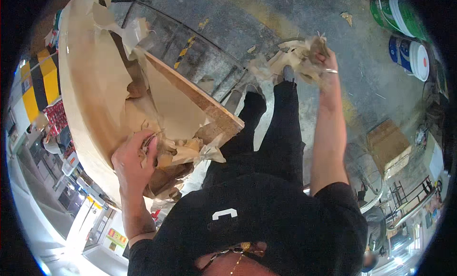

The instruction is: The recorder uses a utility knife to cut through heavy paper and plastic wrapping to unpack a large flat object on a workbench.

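One detached kraft-paper bunch, upper right, gripped by right hand; torn sheeting, lower left, seemingly pinched by left hand, unremoved.

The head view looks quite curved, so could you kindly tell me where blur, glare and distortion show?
Head view: the right hand and its torn tan paper look motion-blurred; head view: glare whitens the lower left; head view: fisheye distortion bends straight edges near the rim, with black corners.

Workshop, concrete floor, buckets, hazard stripes
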The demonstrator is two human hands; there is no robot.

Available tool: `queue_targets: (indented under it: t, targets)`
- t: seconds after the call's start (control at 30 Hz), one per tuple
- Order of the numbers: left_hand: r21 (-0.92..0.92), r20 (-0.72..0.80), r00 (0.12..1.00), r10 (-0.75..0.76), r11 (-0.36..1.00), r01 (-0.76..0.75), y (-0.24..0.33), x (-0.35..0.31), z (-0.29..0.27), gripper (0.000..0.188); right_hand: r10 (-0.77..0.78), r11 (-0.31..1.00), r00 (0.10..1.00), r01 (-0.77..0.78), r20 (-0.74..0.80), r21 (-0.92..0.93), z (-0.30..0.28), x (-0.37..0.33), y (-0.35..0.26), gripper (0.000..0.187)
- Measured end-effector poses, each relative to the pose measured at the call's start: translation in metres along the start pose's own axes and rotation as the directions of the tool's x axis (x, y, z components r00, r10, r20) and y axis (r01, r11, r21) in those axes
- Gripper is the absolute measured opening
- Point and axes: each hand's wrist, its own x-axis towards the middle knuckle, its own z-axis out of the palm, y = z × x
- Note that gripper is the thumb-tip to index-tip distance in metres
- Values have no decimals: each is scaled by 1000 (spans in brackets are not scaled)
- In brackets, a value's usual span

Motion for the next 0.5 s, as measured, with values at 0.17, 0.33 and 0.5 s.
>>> queue_targets:
  t: [0.17,0.33,0.5]
  targets:
    - [22,-70,995,77,997,-75,10,5,1,15,80,608,985,75,155,-791,58,-25,14,55]
    - [89,15,997,73,993,-74,38,29,20,15,399,605,874,-25,276,-795,90,-43,173,63]
    - [186,-2,998,-68,980,68,22,6,1,14,479,802,840,-302,254,-515,181,-67,215,40]
